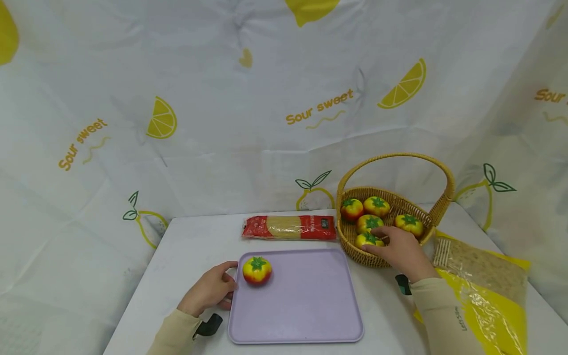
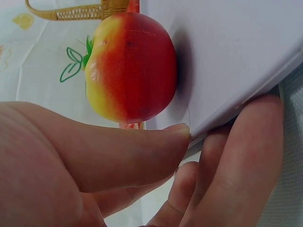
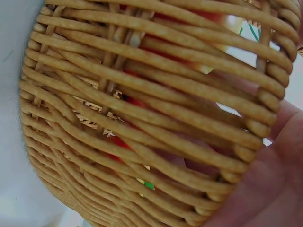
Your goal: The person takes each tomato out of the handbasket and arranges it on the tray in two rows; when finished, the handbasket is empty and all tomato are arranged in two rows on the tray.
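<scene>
A lilac tray (image 1: 297, 301) lies on the table with one red-and-yellow tomato (image 1: 257, 270) at its back left corner. My left hand (image 1: 212, 288) holds the tray's left edge; in the left wrist view the thumb (image 2: 156, 146) is at the rim and other fingers curl along its side. To the right, my right hand (image 1: 401, 249) reaches over the rim of a wicker basket (image 1: 443, 197). Its thumb and fingers are around the front tomato (image 1: 367, 240), among several like it. The basket's weave (image 3: 142, 109) hides much of this grip in the right wrist view.
Behind the tray lies a red packet of noodles (image 1: 284, 227). A yellow bag with a clear window (image 1: 483, 271) sits right of the basket, partly under the right forearm. A white cloth printed with lemons (image 1: 248, 123) hangs behind the table.
</scene>
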